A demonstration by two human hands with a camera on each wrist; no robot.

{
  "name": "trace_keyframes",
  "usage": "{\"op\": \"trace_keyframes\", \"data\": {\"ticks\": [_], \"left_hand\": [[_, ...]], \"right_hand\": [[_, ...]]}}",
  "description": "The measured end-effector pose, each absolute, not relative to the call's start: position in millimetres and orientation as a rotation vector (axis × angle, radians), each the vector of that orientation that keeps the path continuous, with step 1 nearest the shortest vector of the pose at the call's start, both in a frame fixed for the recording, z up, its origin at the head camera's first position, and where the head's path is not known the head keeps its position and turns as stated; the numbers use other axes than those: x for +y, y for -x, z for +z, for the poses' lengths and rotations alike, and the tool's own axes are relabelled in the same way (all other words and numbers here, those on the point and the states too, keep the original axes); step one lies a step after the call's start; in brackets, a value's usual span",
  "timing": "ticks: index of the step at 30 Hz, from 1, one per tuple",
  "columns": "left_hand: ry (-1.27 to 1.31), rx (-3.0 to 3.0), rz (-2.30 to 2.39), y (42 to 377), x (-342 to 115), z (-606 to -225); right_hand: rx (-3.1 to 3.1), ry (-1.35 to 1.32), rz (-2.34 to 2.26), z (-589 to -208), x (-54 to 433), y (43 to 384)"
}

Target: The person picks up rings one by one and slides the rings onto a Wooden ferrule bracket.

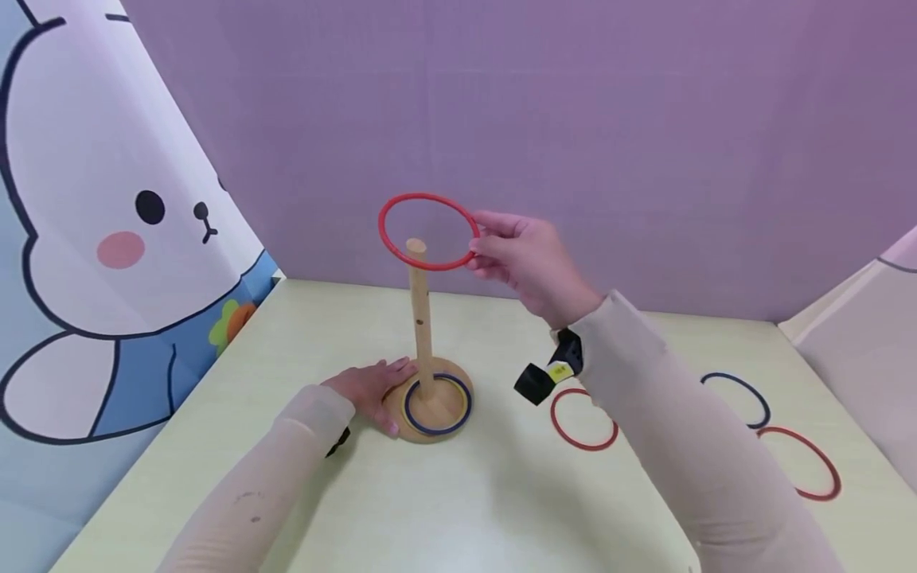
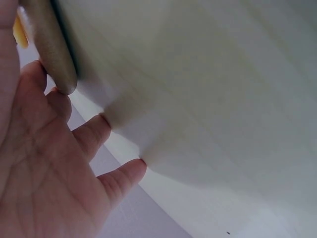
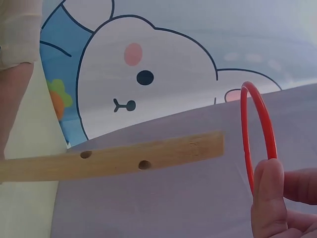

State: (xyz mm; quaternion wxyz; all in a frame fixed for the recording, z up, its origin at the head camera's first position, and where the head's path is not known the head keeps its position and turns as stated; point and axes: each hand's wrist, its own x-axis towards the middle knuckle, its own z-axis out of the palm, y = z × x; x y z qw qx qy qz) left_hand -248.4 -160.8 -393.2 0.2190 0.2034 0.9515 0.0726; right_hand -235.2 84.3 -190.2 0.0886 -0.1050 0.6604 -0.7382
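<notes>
A red ring (image 1: 389, 241) is pinched between the thumb and fingers of my right hand (image 1: 526, 259). It hovers just above the top of a wooden post (image 1: 423, 326); in the right wrist view a small gap parts the ring (image 3: 244, 129) from the post's end (image 3: 208, 146). The post stands upright on a round wooden base (image 1: 411, 436). Around its foot lie a blue ring (image 1: 469, 398) and a yellow ring (image 1: 462, 390). My left hand (image 1: 372, 390) rests at the base's left edge, fingers spread; the left wrist view shows fingertips touching the base's rim (image 2: 57, 54) and the table.
On the table (image 1: 444, 509), to the right, lie a red ring (image 1: 583, 450), a blue ring (image 1: 752, 388) and another red ring (image 1: 824, 458). A purple cloth wall (image 1: 609, 143) stands behind, and a cartoon-printed cloth (image 1: 79, 199) hangs on the left.
</notes>
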Motion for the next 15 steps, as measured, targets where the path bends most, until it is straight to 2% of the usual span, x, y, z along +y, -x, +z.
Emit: {"op": "trace_keyframes", "data": {"ticks": [15], "left_hand": [[-0.575,2.633,0.206,244,-157,-394]], "right_hand": [[1.954,0.255,-2.136,-216,79,233]]}}
